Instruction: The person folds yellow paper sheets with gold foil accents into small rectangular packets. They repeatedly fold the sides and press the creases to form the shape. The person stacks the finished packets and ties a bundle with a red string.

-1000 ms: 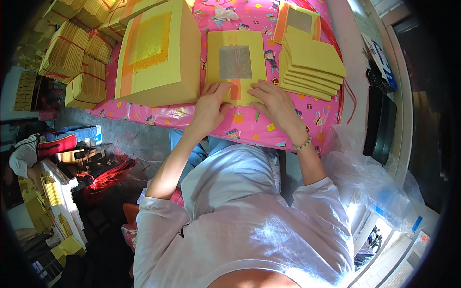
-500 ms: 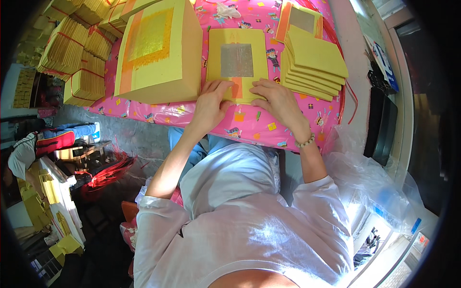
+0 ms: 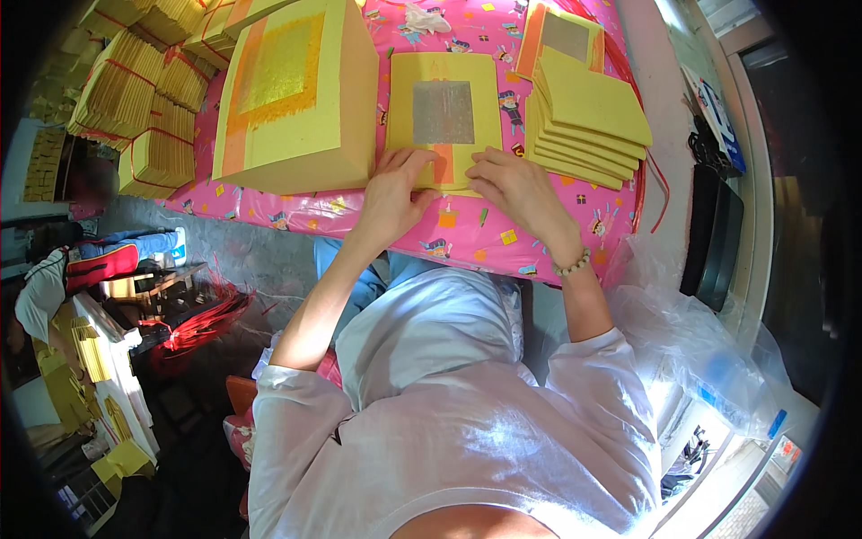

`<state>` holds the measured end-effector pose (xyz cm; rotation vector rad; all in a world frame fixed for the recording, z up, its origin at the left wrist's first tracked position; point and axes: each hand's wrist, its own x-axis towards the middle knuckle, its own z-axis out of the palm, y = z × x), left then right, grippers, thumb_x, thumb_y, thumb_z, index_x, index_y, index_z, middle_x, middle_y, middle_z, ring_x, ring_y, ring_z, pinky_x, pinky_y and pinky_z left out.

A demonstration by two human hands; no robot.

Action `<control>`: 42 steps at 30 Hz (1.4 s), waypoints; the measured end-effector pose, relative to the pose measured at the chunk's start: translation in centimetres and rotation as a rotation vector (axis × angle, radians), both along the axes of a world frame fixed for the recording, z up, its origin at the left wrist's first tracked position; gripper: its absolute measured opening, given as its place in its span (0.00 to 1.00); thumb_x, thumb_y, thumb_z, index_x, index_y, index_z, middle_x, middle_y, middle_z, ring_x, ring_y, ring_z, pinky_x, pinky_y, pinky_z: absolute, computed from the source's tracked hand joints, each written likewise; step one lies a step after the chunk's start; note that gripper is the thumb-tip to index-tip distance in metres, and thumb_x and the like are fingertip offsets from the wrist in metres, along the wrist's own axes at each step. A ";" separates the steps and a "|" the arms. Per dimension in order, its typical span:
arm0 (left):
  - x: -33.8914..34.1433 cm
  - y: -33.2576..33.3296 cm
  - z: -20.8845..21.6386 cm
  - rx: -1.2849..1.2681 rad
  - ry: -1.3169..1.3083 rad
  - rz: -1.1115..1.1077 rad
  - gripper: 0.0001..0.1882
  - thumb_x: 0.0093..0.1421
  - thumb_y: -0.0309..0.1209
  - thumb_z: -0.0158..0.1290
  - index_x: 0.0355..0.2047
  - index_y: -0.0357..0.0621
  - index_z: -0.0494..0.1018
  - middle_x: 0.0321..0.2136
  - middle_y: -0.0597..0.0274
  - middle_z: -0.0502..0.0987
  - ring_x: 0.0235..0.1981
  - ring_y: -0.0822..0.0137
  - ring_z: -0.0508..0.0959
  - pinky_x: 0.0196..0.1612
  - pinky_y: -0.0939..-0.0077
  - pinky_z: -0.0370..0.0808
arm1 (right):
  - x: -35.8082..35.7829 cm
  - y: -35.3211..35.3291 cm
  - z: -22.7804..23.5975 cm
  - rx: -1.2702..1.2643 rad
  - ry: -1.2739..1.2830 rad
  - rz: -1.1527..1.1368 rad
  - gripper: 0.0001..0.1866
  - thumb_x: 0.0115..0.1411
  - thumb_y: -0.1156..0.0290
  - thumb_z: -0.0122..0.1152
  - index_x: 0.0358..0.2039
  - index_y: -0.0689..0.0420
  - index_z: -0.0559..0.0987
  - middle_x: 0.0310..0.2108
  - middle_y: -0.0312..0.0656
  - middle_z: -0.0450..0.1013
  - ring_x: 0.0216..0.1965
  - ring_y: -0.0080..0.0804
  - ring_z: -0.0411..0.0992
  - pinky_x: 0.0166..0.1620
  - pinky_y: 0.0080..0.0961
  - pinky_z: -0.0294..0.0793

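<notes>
A yellow sheet of joss paper (image 3: 488,90) with a silver square and an orange band lies in front of me, perhaps several layers thick. At its near left corner, my left hand (image 3: 395,190) has its fingers bent over the top and its thumb by the near edge, closed on the paper. My right hand (image 3: 521,184), a beaded bracelet at its wrist, pinches the near right edge with curled fingers. The near edge is partly hidden under both hands. Beside the left hand stands a tall joss paper stack (image 3: 355,117) with a gold square on top.
Fanned yellow folded packets (image 3: 597,108) lie to the right, before another silver-squared sheet (image 3: 566,38). Tied yellow bundles (image 3: 117,85) crowd the far left. A pink patterned cloth (image 3: 467,238) covers the table. A crumpled white tissue (image 3: 426,20) lies at the back. Another person (image 3: 40,292) is at left.
My right hand's fingers have curled in and shifted slightly at the near edge of the joss paper. My left hand stays almost where it was.
</notes>
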<state>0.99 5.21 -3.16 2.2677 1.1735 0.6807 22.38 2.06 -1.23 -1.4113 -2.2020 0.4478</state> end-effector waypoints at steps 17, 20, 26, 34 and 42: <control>2.2 -0.1 0.3 0.200 0.142 0.095 0.13 0.57 0.35 0.53 0.40 0.44 0.70 0.33 0.57 0.72 0.36 0.54 0.73 0.35 0.59 0.73 | -1.3 0.3 0.6 0.392 0.119 -0.177 0.15 0.54 0.67 0.61 0.40 0.59 0.74 0.36 0.46 0.71 0.42 0.41 0.71 0.38 0.31 0.74; 1.7 0.3 0.6 0.085 0.048 0.192 0.10 0.60 0.33 0.49 0.39 0.42 0.70 0.28 0.56 0.72 0.31 0.53 0.74 0.32 0.59 0.73 | -2.2 -0.5 0.7 0.374 0.431 -0.479 0.21 0.57 0.67 0.60 0.49 0.59 0.69 0.46 0.49 0.68 0.49 0.41 0.68 0.44 0.29 0.74; 1.5 -0.1 0.9 -0.054 -0.292 0.160 0.13 0.61 0.36 0.47 0.37 0.37 0.72 0.26 0.52 0.74 0.27 0.52 0.74 0.32 0.60 0.70 | -3.5 0.7 -3.2 -0.186 0.926 -0.344 0.23 0.62 0.67 0.55 0.54 0.63 0.64 0.51 0.49 0.65 0.54 0.36 0.65 0.47 0.28 0.72; 1.9 1.0 3.0 -0.552 -0.544 0.253 0.19 0.61 0.44 0.50 0.32 0.37 0.74 0.20 0.66 0.72 0.24 0.77 0.71 0.29 0.80 0.67 | -4.4 0.6 -1.8 -0.020 0.543 -0.289 0.27 0.59 0.64 0.56 0.56 0.59 0.62 0.51 0.52 0.63 0.51 0.48 0.67 0.46 0.37 0.71; 2.3 1.6 1.4 -0.585 -0.643 0.342 0.18 0.62 0.41 0.47 0.30 0.34 0.73 0.18 0.73 0.68 0.21 0.81 0.64 0.26 0.83 0.62 | -4.2 0.3 -1.2 0.022 0.413 -0.245 0.27 0.59 0.65 0.56 0.56 0.58 0.61 0.50 0.54 0.63 0.50 0.54 0.66 0.48 0.42 0.69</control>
